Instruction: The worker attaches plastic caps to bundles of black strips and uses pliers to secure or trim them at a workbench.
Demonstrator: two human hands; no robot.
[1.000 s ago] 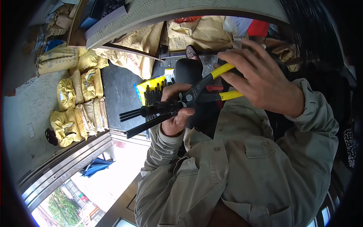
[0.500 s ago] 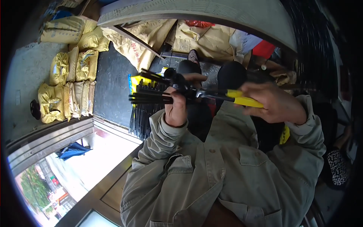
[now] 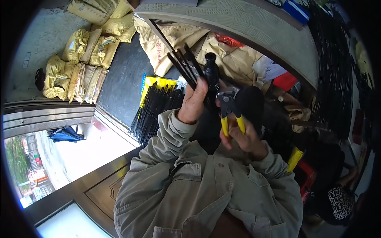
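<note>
My left hand (image 3: 194, 101) is closed around several thin black rods (image 3: 183, 68) that fan out beyond my thumb, together with a black cylindrical piece (image 3: 210, 65) with a rounded end. My right hand (image 3: 245, 137) grips a pair of pliers (image 3: 227, 105) by its yellow handles, which are spread apart. Its metal head points away from me and lies against or just beside the lower part of the black piece. Exactly what the jaws touch is too small to tell.
A pile of similar black rods (image 3: 152, 109) lies on yellow packaging (image 3: 159, 81) to the left. Stuffed yellow sacks (image 3: 79, 79) line the far-left wall. A grey-topped table (image 3: 246, 25) spans the far side, with hanging black strands (image 3: 331, 79) at right. Another person's patterned garment (image 3: 340, 203) shows lower right.
The rods have turned from pointing left to pointing up and away. My right hand has come in from the right, and the pliers have swung from sideways to pointing away from me.
</note>
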